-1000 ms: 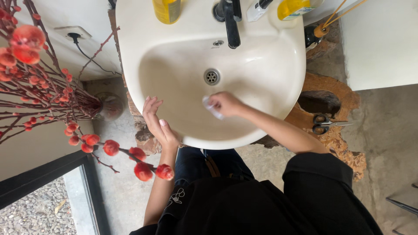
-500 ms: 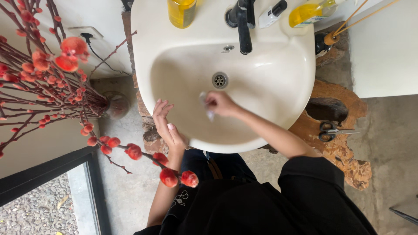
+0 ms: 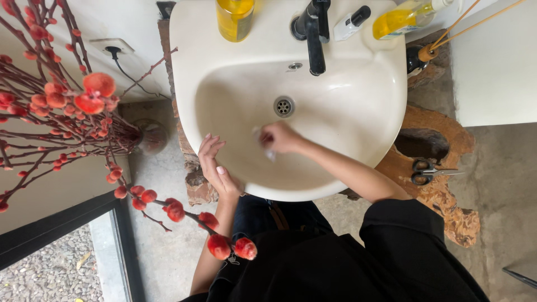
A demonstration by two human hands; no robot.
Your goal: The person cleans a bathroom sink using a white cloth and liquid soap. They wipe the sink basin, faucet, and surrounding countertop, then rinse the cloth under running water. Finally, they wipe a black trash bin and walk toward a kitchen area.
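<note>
Basin (image 3: 358, 112), cream ceramic, fills upper centre of frame; round metal drain (image 3: 284, 106) near its middle, black faucet (image 3: 314, 33) on back rim pointing down-frame. Branches with red-orange buds (image 3: 72, 106) spread across left of frame, a lower spray crossing toward bottom centre. Carved wooden stand (image 3: 442, 184) shows at right, below basin edge, with black-handled scissors (image 3: 428, 172) lying on it. Person's black clothing occupies bottom centre. Right hand (image 3: 279, 137) is inside bowl, just below drain, fingers curled closed around a small pale cloth or wipe (image 3: 267, 151) pressed against bowl surface; exact kind of material too blurred to tell. Left hand (image 3: 215, 165) rests on front-left rim of basin, palm on edge, fingers spread loosely and holding nothing. On back rim: yellow bottle (image 3: 235, 19) left of faucet, small white tube with black cap (image 3: 351, 23) just right of faucet, clear bottle of yellow liquid (image 3: 404, 18) lying tilted farther right. Wall socket with black plug (image 3: 113, 47) at upper left, beside basin.
</note>
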